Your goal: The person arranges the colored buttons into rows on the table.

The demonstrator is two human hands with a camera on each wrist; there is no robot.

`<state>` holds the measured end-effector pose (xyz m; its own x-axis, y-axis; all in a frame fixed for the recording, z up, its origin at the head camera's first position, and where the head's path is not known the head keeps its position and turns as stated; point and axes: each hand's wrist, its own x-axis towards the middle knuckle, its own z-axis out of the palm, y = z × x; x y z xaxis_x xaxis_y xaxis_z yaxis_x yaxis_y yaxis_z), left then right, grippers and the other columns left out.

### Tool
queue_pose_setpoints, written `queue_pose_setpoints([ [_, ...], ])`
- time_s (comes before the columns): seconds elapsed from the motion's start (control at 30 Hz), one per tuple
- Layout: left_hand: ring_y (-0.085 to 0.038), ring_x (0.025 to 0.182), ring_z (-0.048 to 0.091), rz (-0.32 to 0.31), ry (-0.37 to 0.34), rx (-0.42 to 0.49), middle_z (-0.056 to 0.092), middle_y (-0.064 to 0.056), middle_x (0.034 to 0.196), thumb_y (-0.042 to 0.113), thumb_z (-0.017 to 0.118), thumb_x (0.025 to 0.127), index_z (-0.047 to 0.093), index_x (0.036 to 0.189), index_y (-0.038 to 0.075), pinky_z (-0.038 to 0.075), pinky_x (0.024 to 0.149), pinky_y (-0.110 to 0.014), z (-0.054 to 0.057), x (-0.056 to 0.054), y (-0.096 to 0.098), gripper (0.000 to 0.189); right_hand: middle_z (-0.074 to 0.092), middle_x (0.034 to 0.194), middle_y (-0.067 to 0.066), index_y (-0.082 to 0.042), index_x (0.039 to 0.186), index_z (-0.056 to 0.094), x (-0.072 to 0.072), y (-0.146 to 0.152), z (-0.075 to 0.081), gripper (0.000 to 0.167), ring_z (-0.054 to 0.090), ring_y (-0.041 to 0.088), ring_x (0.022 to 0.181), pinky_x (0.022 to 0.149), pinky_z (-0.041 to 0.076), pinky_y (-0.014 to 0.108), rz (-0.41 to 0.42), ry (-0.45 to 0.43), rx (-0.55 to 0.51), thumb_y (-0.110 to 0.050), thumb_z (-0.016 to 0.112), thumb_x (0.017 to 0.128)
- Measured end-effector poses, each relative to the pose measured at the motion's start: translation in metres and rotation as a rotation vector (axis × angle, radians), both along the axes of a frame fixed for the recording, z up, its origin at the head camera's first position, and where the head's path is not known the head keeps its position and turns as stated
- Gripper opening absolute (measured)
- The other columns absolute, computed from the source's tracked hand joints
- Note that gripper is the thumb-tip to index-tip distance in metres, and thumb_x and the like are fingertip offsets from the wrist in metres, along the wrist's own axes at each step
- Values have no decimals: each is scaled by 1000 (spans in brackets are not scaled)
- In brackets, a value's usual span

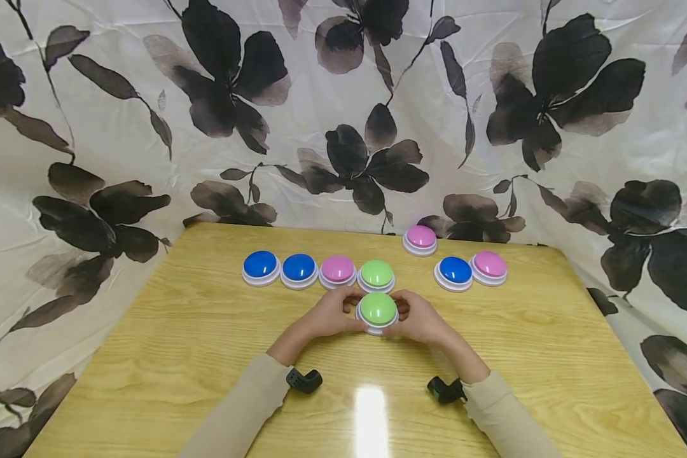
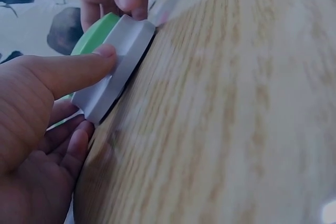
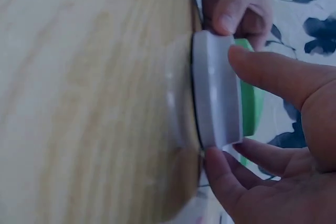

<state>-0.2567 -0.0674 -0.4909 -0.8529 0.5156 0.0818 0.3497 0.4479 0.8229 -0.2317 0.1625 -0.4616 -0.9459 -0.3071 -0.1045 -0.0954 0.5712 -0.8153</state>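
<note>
Two-handed hold: near green button (image 1: 378, 308), dome up, between left hand (image 1: 333, 316) and right hand (image 1: 422, 318).
Left fingers: gripping; thumb on the near side of the button's white base, other fingers bent round its side.
Right fingers: gripping likewise; thumb at the base's upper rim, fingertips against its side.
Button height: dark underside at or just above the wooden table (image 1: 217, 343); contact cannot be told.
Button position: middle of the table, directly in front of far green button (image 1: 376, 273); whether the two touch is unclear.
Row, left to right: first blue button (image 1: 260, 263), second blue button (image 1: 299, 267), pink button (image 1: 338, 269), far green button; bases nearly edge to edge.
Right-hand pair: third blue button (image 1: 455, 270) just beside right pink button (image 1: 489, 264).
Back edge: rear pink button (image 1: 420, 236), near the floral cloth (image 1: 298, 127).
Wrists: beige sleeves (image 1: 243, 407), a black camera (image 1: 305, 381) at each.
</note>
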Motion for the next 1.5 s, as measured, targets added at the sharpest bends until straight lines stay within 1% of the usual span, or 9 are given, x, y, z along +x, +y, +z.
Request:
queue_pose_setpoints([
  [0.27, -15, 108, 55, -19, 4, -29, 59, -4, 121, 16, 87, 72, 54, 133, 1, 48, 90, -28, 3, -2, -4, 71, 52, 135, 20, 1, 137, 49, -5, 18, 24, 68, 51, 36, 119, 98, 44, 48, 20, 36, 82, -24, 80, 81],
  [0.5, -15, 110, 54, -46, -21, -20, 58, -5, 124, 15, 86, 74, 52, 136, 1, 46, 93, -28, 2, -2, -3, 72, 44, 141, 24, 3, 140, 44, -9, 61, 46, 66, 42, 42, 127, 99, 42, 51, -16, 42, -29, -25, 74, 87],
  [0.7, -22, 119, 52, -100, -97, -17, 53, -12, 133, 14, 82, 79, 45, 140, -1, 45, 98, -31, 19, -1, -6, 74, 46, 139, 25, 5, 140, 43, -11, 96, 61, 66, 42, 43, 126, 96, 45, 52, -94, 96, -29, -27, 72, 90],
  [0.8, -29, 121, 51, -101, -153, -7, 47, -18, 140, 14, 79, 83, 42, 143, -2, 46, 98, -37, 34, 4, -8, 72, 45, 139, 26, 7, 140, 43, -13, 104, 60, 64, 43, 44, 125, 98, 43, 54, -117, 120, -13, -25, 71, 91],
  [0.93, -27, 112, 54, -94, -128, -50, 47, -15, 140, 17, 74, 87, 45, 142, 1, 48, 93, -37, 54, 13, -10, 63, 46, 138, 28, 9, 137, 45, -22, 110, 49, 61, 43, 45, 126, 104, 35, 56, -125, 160, 0, -22, 71, 90],
  [1.1, -26, 107, 57, -190, -32, -122, 53, -12, 136, 22, 70, 91, 52, 137, 1, 50, 88, -35, 75, 21, -6, 53, 46, 137, 29, 8, 136, 47, -39, 116, 43, 62, 40, 47, 126, 105, 33, 58, -154, 206, 51, -20, 73, 88],
  [1.2, -27, 108, 57, -241, -19, -142, 55, -11, 134, 24, 68, 93, 53, 135, 2, 50, 88, -35, 84, 23, -1, 51, 45, 139, 28, 5, 137, 46, -51, 120, 43, 63, 39, 48, 127, 103, 35, 59, -162, 200, 109, -23, 74, 88],
  [1.33, -25, 109, 58, -291, -26, -148, 55, -9, 133, 25, 67, 94, 54, 134, 3, 49, 90, -35, 88, 23, 8, 48, 43, 141, 27, 4, 139, 46, -67, 121, 44, 68, 37, 48, 128, 102, 35, 59, -156, 174, 184, -27, 75, 86],
  [1.5, -17, 106, 59, -340, -39, -127, 55, -10, 135, 21, 64, 96, 54, 135, 2, 49, 91, -31, 87, 24, 21, 45, 41, 143, 27, 3, 141, 43, -82, 122, 40, 71, 36, 46, 130, 103, 36, 57, -118, 141, 178, -25, 77, 85],
])
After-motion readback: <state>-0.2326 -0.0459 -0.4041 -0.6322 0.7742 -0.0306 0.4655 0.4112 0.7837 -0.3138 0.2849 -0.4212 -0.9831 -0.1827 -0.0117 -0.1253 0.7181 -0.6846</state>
